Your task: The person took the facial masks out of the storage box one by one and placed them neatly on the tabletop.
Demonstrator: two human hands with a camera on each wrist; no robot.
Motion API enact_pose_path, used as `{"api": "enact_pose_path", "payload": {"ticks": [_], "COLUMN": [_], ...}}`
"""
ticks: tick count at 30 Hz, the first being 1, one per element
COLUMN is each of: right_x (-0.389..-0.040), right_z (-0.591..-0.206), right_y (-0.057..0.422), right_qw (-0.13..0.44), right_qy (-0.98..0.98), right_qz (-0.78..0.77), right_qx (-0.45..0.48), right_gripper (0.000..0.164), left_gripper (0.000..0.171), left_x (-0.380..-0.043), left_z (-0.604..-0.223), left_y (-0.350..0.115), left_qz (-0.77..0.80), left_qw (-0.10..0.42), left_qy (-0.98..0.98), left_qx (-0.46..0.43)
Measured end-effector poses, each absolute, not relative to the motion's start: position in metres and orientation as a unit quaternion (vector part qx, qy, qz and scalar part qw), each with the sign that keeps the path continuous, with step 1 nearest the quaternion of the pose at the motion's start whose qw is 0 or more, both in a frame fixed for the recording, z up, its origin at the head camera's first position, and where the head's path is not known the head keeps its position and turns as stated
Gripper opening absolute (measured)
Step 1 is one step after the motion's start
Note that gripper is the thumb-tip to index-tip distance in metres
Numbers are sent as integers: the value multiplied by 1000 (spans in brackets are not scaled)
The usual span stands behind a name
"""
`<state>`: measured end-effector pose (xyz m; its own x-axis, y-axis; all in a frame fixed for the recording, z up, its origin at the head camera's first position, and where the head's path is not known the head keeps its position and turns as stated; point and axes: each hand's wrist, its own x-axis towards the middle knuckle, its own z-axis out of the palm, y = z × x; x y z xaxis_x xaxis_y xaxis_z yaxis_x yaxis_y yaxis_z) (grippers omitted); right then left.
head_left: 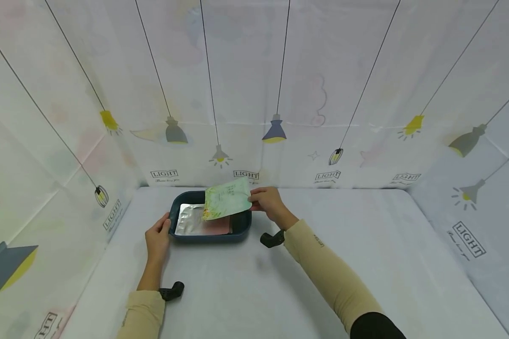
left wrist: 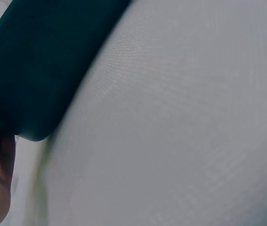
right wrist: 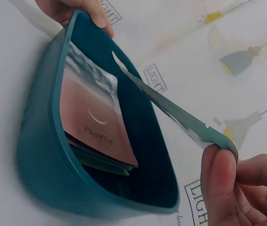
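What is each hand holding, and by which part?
Right hand: pale green rectangular packet, by its right edge. Left hand: dark teal oblong plastic tray, by its left end.

With the blue tray (head_left: 212,238) as the clock's centre, your roomiest way in is from 6 o'clock, over white tabletop (head_left: 220,292) between your forearms. At 9, your left hand (head_left: 158,235) grips the rim and blocks that end. At 3, your right hand (head_left: 270,203) pinches a green packet (head_left: 226,200) that slants over the opening from 12 to 3. A patterned cloth wall (head_left: 246,89) rises close behind at 12. Inside, stacked packets (right wrist: 93,113) fill the middle and 9 o'clock side; a gap lies at 3.
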<state>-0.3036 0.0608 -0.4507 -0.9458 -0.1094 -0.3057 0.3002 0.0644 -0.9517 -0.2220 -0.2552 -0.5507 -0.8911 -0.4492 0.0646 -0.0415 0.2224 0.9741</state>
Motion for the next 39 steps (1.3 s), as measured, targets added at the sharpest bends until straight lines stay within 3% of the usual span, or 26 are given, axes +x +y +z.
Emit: {"api": "enact_pose_path", "payload": {"ticks": [22,39], "right_x": [-318,-323], "right_z": [-450,-475], "right_y": [138,204], "right_qw": [127,112], "right_qy": [719,705], "right_qz": [-678,-688], "right_qx": [91,135], "right_gripper": [37,43], "left_gripper": [40,39], "left_x": [-215,-221], "left_z": [-549,-547], "left_y": [-257,-254], "left_qz": [-608,-611], "left_qw": [173,162], "left_qy": [-759,-760], "left_qx": [153,152]}}
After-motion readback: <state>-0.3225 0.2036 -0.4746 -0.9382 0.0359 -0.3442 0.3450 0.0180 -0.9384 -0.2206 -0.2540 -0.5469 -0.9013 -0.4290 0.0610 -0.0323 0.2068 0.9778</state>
